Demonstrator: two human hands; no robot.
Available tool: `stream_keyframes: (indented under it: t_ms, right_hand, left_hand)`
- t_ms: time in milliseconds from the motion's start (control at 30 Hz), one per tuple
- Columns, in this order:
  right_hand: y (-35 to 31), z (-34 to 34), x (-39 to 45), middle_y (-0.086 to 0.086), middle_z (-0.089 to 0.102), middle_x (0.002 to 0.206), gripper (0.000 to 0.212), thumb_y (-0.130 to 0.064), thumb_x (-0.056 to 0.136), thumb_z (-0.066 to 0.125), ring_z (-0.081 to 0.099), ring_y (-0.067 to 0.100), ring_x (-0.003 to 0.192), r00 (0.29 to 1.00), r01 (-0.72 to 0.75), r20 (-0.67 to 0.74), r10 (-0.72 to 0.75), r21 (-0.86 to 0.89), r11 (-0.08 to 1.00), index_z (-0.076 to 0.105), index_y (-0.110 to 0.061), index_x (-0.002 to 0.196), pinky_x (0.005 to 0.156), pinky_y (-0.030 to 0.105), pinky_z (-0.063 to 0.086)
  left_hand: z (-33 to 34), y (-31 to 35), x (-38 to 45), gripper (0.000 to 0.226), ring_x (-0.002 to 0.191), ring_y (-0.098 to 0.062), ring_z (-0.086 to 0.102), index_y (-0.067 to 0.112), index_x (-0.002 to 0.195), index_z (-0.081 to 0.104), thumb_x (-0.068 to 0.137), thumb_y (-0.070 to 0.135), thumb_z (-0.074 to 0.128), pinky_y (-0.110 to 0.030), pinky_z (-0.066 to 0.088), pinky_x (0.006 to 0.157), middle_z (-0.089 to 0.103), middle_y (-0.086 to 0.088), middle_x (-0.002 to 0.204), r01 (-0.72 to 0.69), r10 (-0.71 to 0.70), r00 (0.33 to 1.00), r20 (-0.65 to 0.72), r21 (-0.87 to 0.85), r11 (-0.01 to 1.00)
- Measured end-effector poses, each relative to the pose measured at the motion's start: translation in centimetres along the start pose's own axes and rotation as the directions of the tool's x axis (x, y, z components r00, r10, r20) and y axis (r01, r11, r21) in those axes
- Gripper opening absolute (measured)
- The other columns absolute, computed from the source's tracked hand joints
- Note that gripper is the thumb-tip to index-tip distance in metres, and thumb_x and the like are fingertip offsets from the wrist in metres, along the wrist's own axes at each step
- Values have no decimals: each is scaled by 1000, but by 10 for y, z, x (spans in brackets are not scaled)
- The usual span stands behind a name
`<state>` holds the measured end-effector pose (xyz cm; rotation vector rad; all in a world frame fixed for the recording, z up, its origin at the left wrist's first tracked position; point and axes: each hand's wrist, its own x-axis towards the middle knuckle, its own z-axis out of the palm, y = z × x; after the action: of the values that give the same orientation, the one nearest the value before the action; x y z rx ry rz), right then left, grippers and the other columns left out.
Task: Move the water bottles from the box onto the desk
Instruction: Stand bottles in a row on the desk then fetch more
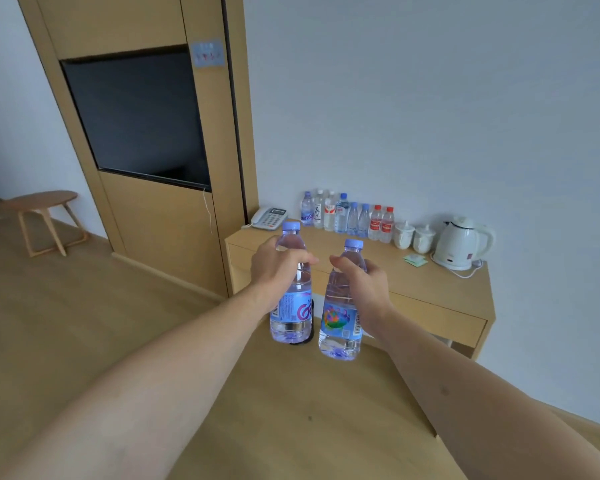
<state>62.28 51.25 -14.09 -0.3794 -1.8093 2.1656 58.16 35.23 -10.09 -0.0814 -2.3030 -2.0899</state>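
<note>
Hands hold one bottle each, upright in the air short of the desk (388, 271): the left hand (278, 268) is wrapped round the upper body of the left bottle (291, 306), the right hand (364, 289) round the right bottle (340, 320). Eight more bottles (347, 216) stand in a row at the desk's back edge, between a phone (270, 218) and two cups (413, 235) beside a kettle (459, 242).

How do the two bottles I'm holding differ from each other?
The left bottle shows a purple logo on its label; the right bottle shows a multicoloured picture. The left bottle sits higher in the frame than the right one. Both are clear, blue-capped, upright, each gripped near the shoulder by the left hand and right hand.
</note>
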Motion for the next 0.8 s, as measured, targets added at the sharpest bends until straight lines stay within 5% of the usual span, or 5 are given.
stream_keyframes:
  t_ms: [400, 800]
  right_hand:
    - [36, 75, 196, 1, 75, 75, 44, -40, 68, 85, 75, 15, 69, 999, 22, -27, -22, 3, 1000, 72, -12, 100, 56, 23, 55]
    - [47, 129, 423, 10, 68, 76, 31, -23, 78, 83, 73, 25, 72, 998, -51, 43, 47, 101, 994, 69, -4, 99, 60, 33, 60]
  left_hand:
    - [-2, -53, 209, 36, 62, -12, 73, 31, 76, 69, 45, 31, 86, -32, 54, 62, 75, 12, 73, 62, -61, 998, -20, 38, 997]
    - [36, -75, 434, 38, 57, -4, 68, 25, 78, 70, 44, 32, 85, -31, 50, 61, 72, 17, 71, 113, -112, 994, -21, 87, 990]
